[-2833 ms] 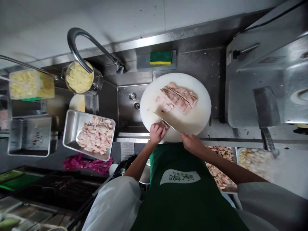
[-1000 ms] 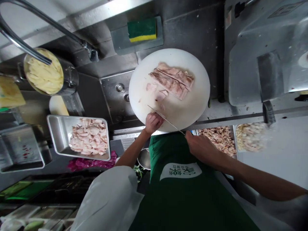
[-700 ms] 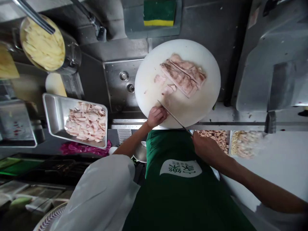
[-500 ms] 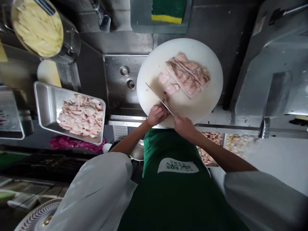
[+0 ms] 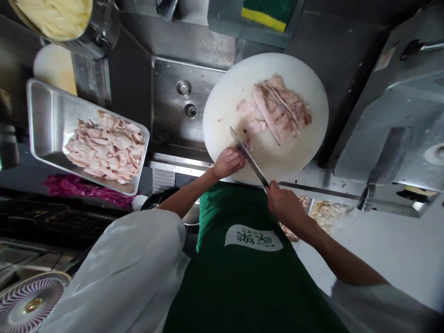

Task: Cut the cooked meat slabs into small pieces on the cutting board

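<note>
In my right hand (image 5: 280,199) is the handle of a long-bladed knife (image 5: 252,162), its blade slanting up and left over a round white cutting board (image 5: 222,111). My left hand (image 5: 229,162) has its fingers curled on a small piece of pale meat (image 5: 249,142), right beside the blade. Part of that piece is hidden by the fingers and the knife. Two loose slices (image 5: 257,125) lie just beyond the blade. Farther right on the board rest larger slabs of pale pink meat (image 5: 282,108), side by side.
A metal tray (image 5: 45,120) of cut meat pieces (image 5: 107,148) stands left of the sink (image 5: 169,99). At the upper left is a pot of pale yellow strips (image 5: 55,16). A green and yellow sponge (image 5: 265,18) lies behind the board, a metal machine (image 5: 398,115) to the right.
My right hand has drawn the knife back toward me and to the right, so more of its blade shows. My left hand still presses the meat. The whole view has shifted slightly.
</note>
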A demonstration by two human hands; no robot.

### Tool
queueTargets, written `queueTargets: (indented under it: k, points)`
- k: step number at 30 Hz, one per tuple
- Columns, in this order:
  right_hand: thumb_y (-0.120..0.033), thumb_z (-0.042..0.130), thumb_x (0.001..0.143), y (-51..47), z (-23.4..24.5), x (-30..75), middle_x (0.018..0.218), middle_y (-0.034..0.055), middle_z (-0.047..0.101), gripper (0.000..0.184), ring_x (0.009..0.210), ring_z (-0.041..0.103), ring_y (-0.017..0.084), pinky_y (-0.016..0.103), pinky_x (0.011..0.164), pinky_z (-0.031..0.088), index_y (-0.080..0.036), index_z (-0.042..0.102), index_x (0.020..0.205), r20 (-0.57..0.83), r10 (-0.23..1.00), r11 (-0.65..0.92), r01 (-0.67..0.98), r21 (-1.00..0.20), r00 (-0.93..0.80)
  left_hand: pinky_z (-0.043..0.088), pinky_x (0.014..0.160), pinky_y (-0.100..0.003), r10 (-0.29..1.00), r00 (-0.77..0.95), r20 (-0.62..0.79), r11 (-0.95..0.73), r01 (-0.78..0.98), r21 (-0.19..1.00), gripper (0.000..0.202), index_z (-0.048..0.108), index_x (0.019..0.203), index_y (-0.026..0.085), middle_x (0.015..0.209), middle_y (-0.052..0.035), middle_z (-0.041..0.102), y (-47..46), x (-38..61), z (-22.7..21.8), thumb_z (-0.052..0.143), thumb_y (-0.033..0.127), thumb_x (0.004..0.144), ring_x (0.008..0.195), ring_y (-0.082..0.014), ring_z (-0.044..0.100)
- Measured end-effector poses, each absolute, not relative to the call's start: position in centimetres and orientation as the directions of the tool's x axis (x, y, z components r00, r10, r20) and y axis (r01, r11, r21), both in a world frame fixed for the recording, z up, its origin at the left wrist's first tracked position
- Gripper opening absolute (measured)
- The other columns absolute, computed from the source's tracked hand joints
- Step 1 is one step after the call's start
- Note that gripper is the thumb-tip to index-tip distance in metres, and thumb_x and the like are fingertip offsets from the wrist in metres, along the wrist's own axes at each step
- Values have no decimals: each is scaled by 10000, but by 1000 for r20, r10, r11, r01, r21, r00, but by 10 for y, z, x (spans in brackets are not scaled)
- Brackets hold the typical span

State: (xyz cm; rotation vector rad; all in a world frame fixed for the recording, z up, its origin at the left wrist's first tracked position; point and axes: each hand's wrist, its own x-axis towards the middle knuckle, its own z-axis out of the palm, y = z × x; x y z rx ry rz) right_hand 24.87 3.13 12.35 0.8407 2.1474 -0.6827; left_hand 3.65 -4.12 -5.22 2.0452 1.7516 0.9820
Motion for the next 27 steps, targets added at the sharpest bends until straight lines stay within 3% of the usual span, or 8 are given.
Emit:
queueTargets:
  k: [4, 9, 14, 19, 21, 23, 27]
  points:
    - [-211, 263, 1015, 37, 119, 243, 718, 81, 653, 226, 657, 638, 215, 301, 569, 271, -139, 474, 1046, -746, 375, 654, 727, -207, -550, 502, 820, -400, 950, 15, 310, -216, 751, 624, 173, 653, 949, 215, 966, -73, 694, -41, 37, -51, 497, 290, 954, 967, -196, 634]
    - [-245, 274, 1020, 32, 121, 255, 727, 84, 664, 244, 642, 637, 210, 299, 559, 286, -139, 494, 1010, -810, 331, 591, 775, -222, -485, 509, 844, -407, 957, 14, 291, -213, 717, 663, 158, 653, 968, 223, 941, -67, 690, -41, 36, -54, 513, 292, 950, 982, -198, 640]
    - [-233, 298, 1000, 44, 71, 199, 846, 137, 699, 274, 758, 658, 241, 300, 629, 337, -113, 523, 1102, -643, 449, 607, 740, -289, -620, 499, 864, -419, 961, -20, 277, -182, 708, 682, 137, 654, 969, 224, 989, -71, 689, -41, 39, -56, 541, 293, 936, 1004, -204, 626]
    - [-378, 349, 992, 81, 47, 209, 902, 147, 710, 350, 846, 646, 259, 289, 682, 368, -129, 585, 1062, -592, 512, 548, 768, -333, -622, 461, 939, -475, 965, -73, 253, -125, 718, 685, 158, 662, 1018, 240, 1058, -78, 676, -51, 24, -25, 586, 281, 886, 1105, -251, 578]
    - [-408, 351, 989, 90, 48, 233, 897, 146, 707, 380, 862, 640, 265, 291, 692, 372, -127, 596, 1057, -592, 556, 524, 799, -295, -583, 428, 997, -507, 977, 13, 214, -161, 705, 691, 270, 653, 1103, 275, 1182, -74, 642, -51, 6, -8, 608, 230, 840, 1200, -278, 528]
    - [-412, 351, 987, 92, 50, 253, 900, 152, 703, 391, 868, 635, 271, 296, 699, 374, -118, 599, 1061, -591, 591, 512, 821, -251, -549, 415, 1026, -499, 968, 220, 117, -239, 692, 682, 400, 640, 1157, 339, 1282, -45, 595, -43, -15, 5, 626, 173, 792, 1254, -279, 500]
    - [-389, 344, 991, 85, 53, 263, 918, 154, 701, 373, 870, 637, 271, 299, 699, 376, -122, 592, 1072, -592, 591, 520, 820, -239, -548, 439, 1014, -396, 821, 565, -77, -374, 636, 675, 453, 647, 1124, 405, 1216, 0, 616, -11, -42, 12, 667, 136, 759, 1188, -228, 564]
